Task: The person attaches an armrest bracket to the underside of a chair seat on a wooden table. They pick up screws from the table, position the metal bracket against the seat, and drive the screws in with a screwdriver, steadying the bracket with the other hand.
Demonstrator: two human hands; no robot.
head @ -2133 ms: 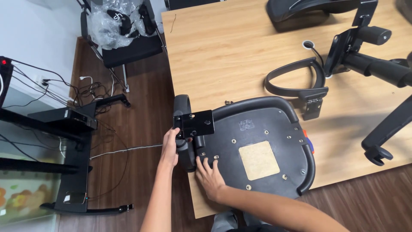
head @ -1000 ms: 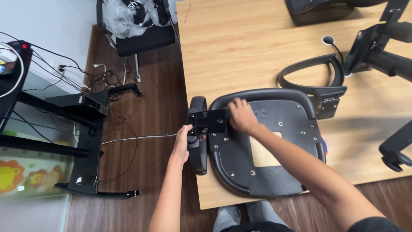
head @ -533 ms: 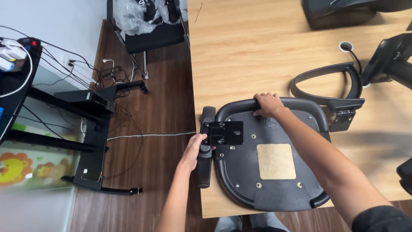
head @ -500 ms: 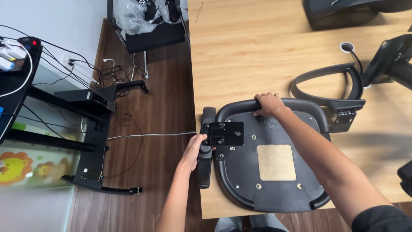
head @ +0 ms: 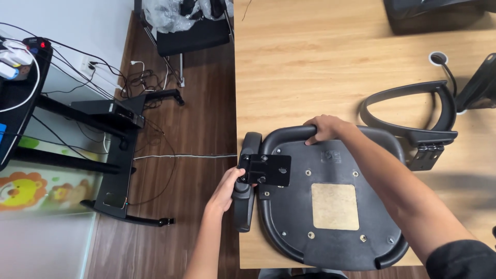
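Observation:
An upturned black chair seat (head: pixel 330 206) lies on the wooden table (head: pixel 310 67), its underside up with a tan square patch in the middle. A black armrest (head: pixel 246 191) with a flat bracket plate (head: pixel 268 170) sits at the seat's left edge, hanging over the table side. My left hand (head: pixel 227 188) grips the armrest just below the plate. My right hand (head: pixel 323 128) is closed over the seat's far rim.
A second loose black armrest (head: pixel 413 111) lies on the table to the right. More black chair parts sit at the top right. Left of the table are a black desk frame (head: pixel 119 155), cables on the wood floor and a chair with plastic wrapping (head: pixel 186 20).
My right hand moved from the bracket plate to the seat's far rim and stays there. My left hand keeps its hold on the armrest. The view shifted a little.

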